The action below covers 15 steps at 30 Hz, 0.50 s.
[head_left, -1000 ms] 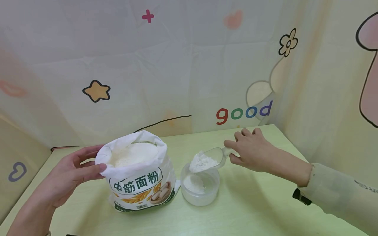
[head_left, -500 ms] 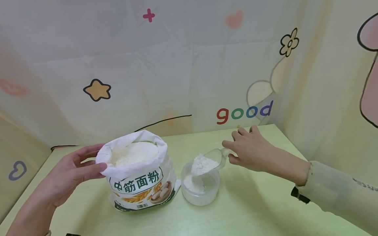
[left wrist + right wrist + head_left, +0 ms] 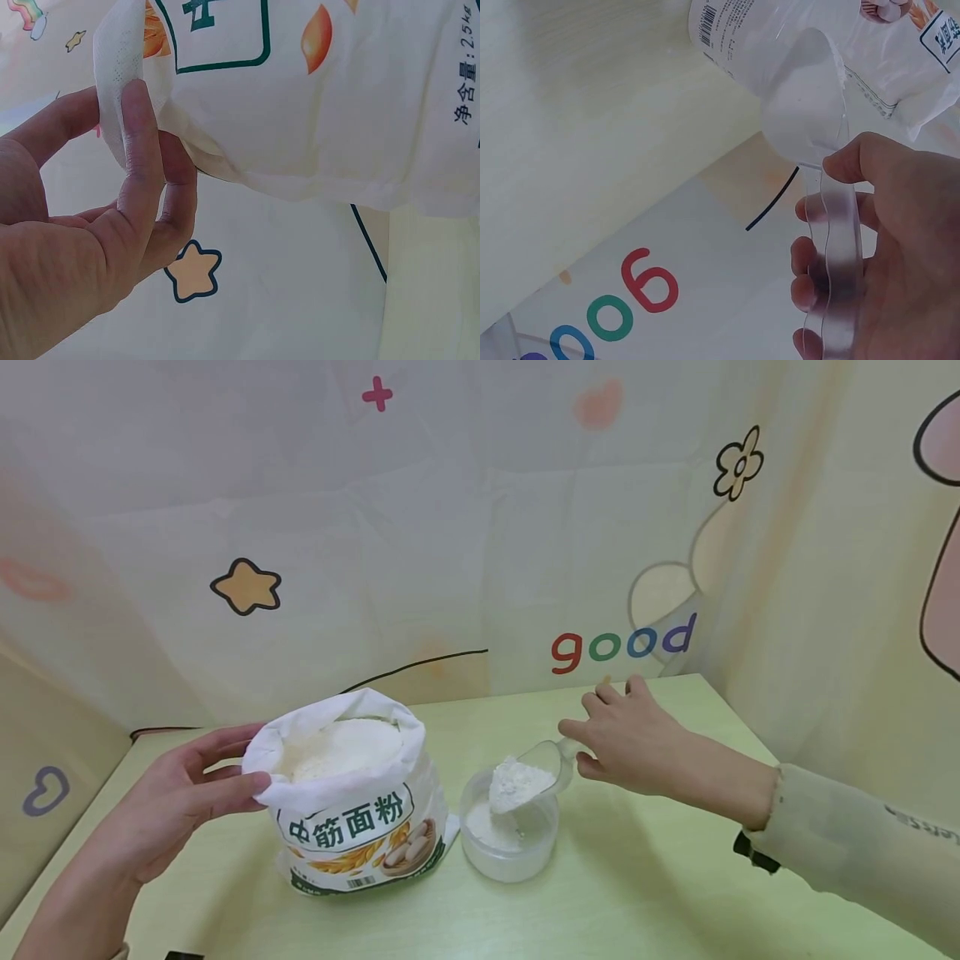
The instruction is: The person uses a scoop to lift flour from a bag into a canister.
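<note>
Okay, my left grip (image 3: pixel 187 797) pinches the rolled rim of the open-topped flour bag (image 3: pixel 360 839), upright on the surface (image 3: pixel 652 893). My right grip (image 3: pixel 633 745) wraps the handle of a clear scoop (image 3: pixel 804 105) heaped with white powder (image 3: pixel 516 785). Scoop slopes down over the round clear tub (image 3: pixel 510 865), just right of the bag; more powder sits inside. Colored "good" lettering (image 3: pixel 618 647) on cloth (image 3: pixel 450 568) behind.

Tabletop (image 3: pixel 645 910): pale yellow-green, running right back to the cloth (image 3: pixel 450 543).
Cloth: creased, pale, rising behind and along both sides.
Star (image 3: pixel 246 587): orange, dark-outlined, over on the left.
Plus sign (image 3: pixel 377 394): reddish-pink, way up top.
Heart (image 3: pixel 599 404): soft pink, right of the plus sign.
Lettering (image 3: pixel 628 643): "good", red, green, blue, purple, just above the tabletop's back edge.
Flower (image 3: pixel 740 466): dark-outlined, upper right.
</note>
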Motion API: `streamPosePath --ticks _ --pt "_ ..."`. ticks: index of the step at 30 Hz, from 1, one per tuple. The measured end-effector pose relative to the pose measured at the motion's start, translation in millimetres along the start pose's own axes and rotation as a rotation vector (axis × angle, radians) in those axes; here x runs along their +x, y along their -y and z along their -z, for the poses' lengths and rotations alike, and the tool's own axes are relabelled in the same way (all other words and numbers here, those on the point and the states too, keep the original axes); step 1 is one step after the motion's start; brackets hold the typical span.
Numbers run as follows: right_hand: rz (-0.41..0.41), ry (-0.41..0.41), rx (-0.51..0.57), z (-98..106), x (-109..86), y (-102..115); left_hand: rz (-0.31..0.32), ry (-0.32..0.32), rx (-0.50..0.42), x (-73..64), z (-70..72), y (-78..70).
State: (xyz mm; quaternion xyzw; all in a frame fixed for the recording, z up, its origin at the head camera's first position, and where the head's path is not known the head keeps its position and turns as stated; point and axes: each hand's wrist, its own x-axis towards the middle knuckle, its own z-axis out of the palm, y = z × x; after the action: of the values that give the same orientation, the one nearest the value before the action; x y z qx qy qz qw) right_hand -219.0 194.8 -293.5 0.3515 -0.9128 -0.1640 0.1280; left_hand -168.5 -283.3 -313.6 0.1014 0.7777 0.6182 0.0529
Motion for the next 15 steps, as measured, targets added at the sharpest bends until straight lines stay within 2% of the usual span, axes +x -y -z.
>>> streamPosePath --ticks 6,15 --pt "0.000 0.023 -0.031 4.4 2.4 2.8 -0.004 0.002 0.001 -0.3 -0.1 -0.3" --pt "0.017 -0.006 -0.081 6.3 3.8 6.2 0.007 -0.001 0.004 -0.7 -0.4 -1.2"
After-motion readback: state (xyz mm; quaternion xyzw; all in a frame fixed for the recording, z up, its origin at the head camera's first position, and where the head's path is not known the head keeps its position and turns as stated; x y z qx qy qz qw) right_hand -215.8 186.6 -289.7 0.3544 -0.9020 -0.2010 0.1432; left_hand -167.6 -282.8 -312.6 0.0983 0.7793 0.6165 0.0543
